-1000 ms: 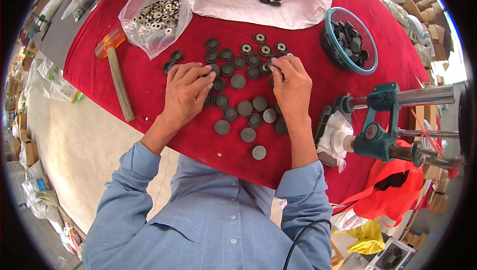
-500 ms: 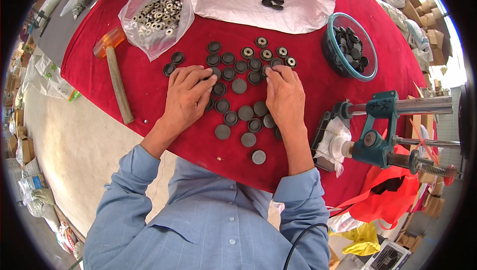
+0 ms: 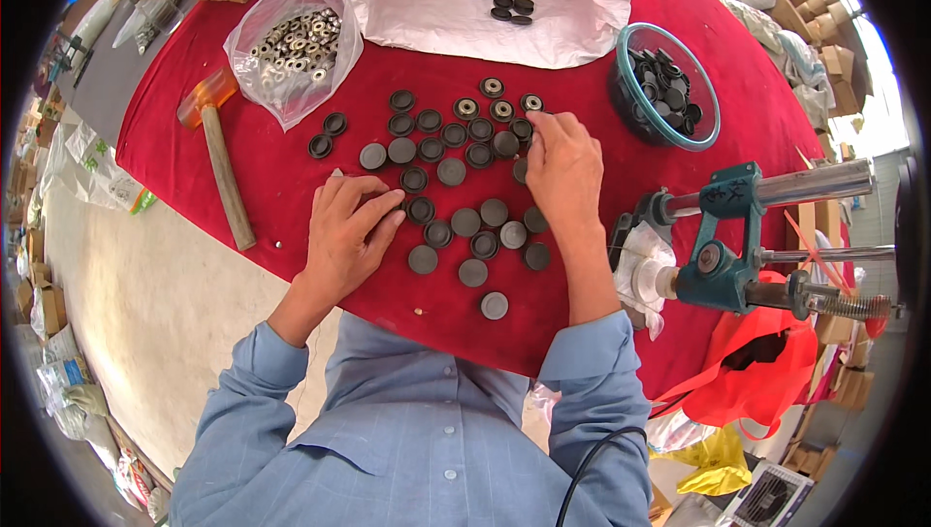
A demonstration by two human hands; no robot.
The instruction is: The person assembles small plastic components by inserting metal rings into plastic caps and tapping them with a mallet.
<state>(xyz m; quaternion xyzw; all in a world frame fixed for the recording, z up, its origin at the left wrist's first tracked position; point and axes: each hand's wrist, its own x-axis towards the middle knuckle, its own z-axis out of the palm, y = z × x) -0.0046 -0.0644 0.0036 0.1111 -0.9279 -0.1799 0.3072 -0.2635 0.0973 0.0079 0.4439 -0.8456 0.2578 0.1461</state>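
Many round black caps (image 3: 451,172) lie loosely spread on the red cloth, some hollow side up, others flat side up. Several at the far side hold metal rings (image 3: 492,88). My left hand (image 3: 347,236) rests at the left edge of the caps, its fingers bent and apart beside a hollow cap (image 3: 420,210). At the far right of the group, my right hand (image 3: 565,173) has its thumb and fingertips drawn together over the caps, next to a ringed cap (image 3: 531,102). Whatever lies under those fingertips is hidden.
A clear bag of metal rings (image 3: 296,47) and a mallet (image 3: 228,173) are on the left. Behind lies a white sack (image 3: 465,37) with black caps spilling out. A bowl of caps (image 3: 716,105) and a green hand press (image 3: 722,236) stand on the right.
My left hand has drawn back toward me and left, uncovering flat-side-up caps. My right hand has shifted farther out to the ringed caps, covering one. The whole view has shifted slightly.
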